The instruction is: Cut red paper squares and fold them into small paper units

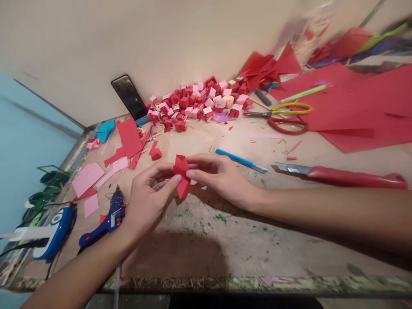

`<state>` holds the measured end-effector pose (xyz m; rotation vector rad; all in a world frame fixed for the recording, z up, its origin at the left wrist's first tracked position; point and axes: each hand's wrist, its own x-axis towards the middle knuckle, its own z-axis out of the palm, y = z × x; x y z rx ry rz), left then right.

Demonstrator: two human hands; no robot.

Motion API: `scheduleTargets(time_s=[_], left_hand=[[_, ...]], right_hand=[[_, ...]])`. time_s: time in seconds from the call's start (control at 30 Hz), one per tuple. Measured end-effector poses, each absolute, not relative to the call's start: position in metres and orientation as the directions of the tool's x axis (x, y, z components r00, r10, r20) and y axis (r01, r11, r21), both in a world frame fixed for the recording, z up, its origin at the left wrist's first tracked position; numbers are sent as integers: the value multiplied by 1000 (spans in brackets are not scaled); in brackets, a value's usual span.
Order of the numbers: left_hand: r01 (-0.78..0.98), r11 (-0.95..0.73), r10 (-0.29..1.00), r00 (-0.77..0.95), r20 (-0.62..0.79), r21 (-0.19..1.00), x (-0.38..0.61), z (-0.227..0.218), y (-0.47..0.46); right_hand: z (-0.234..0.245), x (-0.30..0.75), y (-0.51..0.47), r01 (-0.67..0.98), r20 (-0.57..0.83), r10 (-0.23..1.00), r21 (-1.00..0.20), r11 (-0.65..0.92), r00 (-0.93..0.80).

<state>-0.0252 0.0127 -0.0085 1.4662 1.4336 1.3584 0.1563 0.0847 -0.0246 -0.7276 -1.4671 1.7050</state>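
Note:
A small folded piece of red paper is held a little above the table, between my two hands. My left hand pinches its left side with thumb and fingers. From the right, my right hand grips the opposite side, thumb in front and fingers behind. Creases and pointed ends show on the paper. Just beyond my left hand lies a small folded red paper piece. A blue pen rests past my right hand. To the left of my left wrist is a blue glue gun.
Many small red and pink paper cubes are heaped by the wall, beside a leaning phone. Scissors, a red-handled knife and red sheets lie right. Pink scraps and a blue power strip are left.

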Motion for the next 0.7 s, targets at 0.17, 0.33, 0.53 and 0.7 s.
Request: scheduleTargets(time_s=[0.17, 0.33, 0.53, 0.7], left_hand=[[146, -148, 964, -199, 175, 978, -27, -13, 18], [65, -81, 973, -209, 93, 995, -31, -15, 23], [243, -43, 982, -168, 86, 969, -30, -13, 19], [363, -88, 969, -185, 164, 928, -27, -8, 17]], right_hand=[[-26, 157, 85, -202, 49, 837, -976, -75, -545], [-25, 157, 84, -204, 62, 822, -977, -67, -566], [-23, 157, 83, -137, 51, 803, -990, -38, -593], [-22, 157, 82, -31, -39, 788, -997, -73, -615]])
